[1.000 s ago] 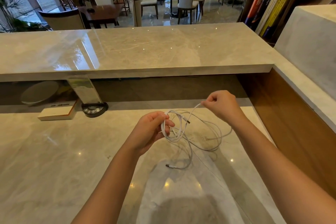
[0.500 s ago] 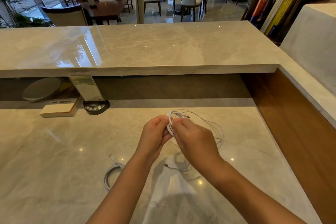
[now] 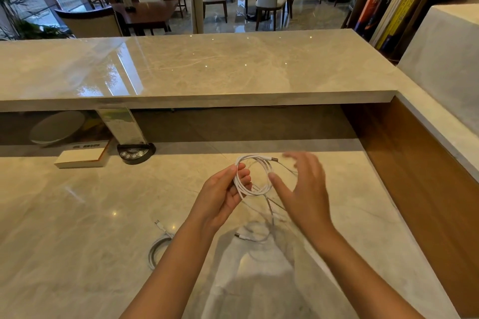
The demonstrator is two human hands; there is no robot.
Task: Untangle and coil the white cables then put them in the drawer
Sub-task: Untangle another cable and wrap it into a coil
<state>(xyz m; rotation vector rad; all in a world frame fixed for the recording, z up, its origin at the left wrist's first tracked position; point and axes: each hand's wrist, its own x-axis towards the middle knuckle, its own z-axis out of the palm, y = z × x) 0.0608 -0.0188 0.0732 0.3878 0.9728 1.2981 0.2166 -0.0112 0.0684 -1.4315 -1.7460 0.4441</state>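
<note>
Several round white cable (image 3: 255, 176) loops, tail dangling

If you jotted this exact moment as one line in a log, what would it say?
step: coiling | left hand: pinches looped white cable | right hand: open, blurred, beside loop | second white cable: coiled on marble counter | drawer: not seen

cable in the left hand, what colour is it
White, with a metallic plug tip; the head view shows the cable looped in the left hand.
</note>
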